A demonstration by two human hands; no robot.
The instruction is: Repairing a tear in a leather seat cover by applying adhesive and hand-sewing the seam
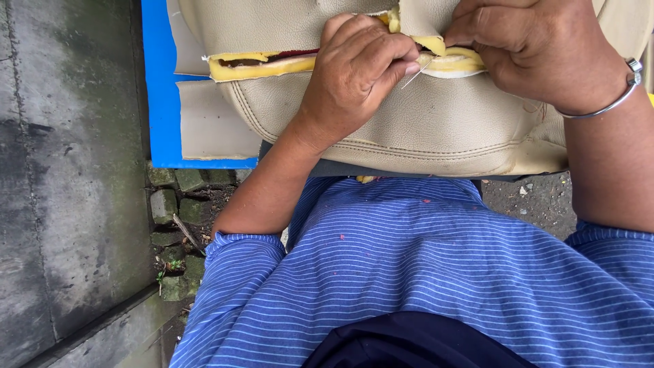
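Observation:
A beige leather seat cushion (436, 129) lies across my lap, its cover torn open along a seam where yellow foam (252, 67) shows. My left hand (354, 75) presses on the cover at the tear, fingers curled, pinching a thin pale thread (414, 78) against the lower edge. My right hand (538, 48), with a metal bangle on the wrist, grips the upper flap of the cover at the same opening, fingertips closed on the leather edge beside the foam. Whether a needle is held is hidden by the fingers.
A blue board (160, 102) sits under the cushion at the left. Grey concrete (68, 170) runs down the left side, with mossy paving stones (180, 204) and dirt below the board. My blue striped shirt (436, 272) fills the lower frame.

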